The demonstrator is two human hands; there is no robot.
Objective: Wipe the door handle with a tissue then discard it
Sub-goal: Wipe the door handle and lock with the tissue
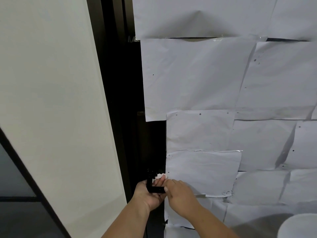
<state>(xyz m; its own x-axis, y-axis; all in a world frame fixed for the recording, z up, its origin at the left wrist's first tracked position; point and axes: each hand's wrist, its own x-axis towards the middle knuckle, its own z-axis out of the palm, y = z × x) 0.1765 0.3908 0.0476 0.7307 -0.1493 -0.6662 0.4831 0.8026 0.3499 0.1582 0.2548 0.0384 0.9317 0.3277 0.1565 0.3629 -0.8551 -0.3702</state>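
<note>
Two bare arms are seen coming up from the bottom edge, and a round white thing (298,225) is seen in the bottom right corner, too blurred to be told. The left hand (148,194) is held palm up under the black door handle (155,188), and its fingers (160,182) are curled up around the bend of the handle. A small crumpled white tissue (158,176) is pinched at the tips of these fingers, just beside the upright part of the handle and touching it. The right hand (180,193) is laid with its back up, just to the right of the left hand, and the two hands are touching. Its fingers (169,186) are bent down at the free end of the handle bar; whether they are clamped on the bar cannot be told, as the tips are hidden. The handle is shaped like an L and is fixed on the dark edge of the door (151,143). The rest of the door is covered with many white paper sheets (197,74), which are stuck on with clear tape and overlap one another. A dark door frame (113,66) is seen to the left of the door. Farther left, a plain white wall (51,83) is seen, and a dark glass panel (15,177) is seen at the bottom left.
</note>
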